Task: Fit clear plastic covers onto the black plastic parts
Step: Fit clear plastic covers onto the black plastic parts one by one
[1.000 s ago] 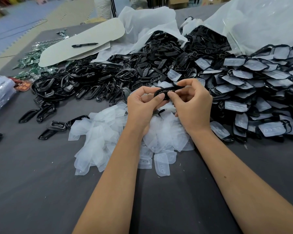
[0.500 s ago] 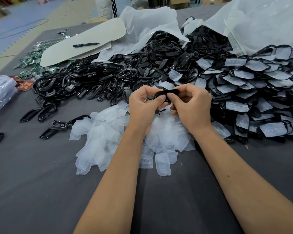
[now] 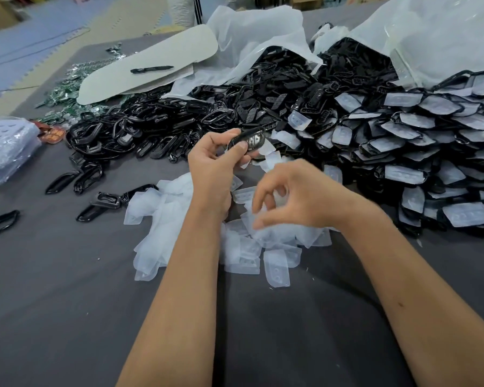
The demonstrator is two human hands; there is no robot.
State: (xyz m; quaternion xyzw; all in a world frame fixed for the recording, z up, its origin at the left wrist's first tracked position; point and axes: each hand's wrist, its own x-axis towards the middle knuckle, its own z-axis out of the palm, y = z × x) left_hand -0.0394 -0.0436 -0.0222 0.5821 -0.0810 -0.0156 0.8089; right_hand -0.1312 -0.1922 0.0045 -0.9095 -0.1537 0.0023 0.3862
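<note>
Left hand [image 3: 213, 166] raised over table centre, pinching black plastic part [image 3: 248, 141] between thumb and fingers. Right hand [image 3: 296, 196] hovering nearer, fingers loosely curled, reaching into clear covers pile [image 3: 179, 219]; grip unclear.

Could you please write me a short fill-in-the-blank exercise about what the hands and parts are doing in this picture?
1. The black part is held by the ____ hand.
2. The right hand hovers over the pile of ____ covers.
3. A black ____ lies on the white board.
4. The covered parts are heaped on the ____ side of the table.

Missing words: left; clear; pen; right
</note>
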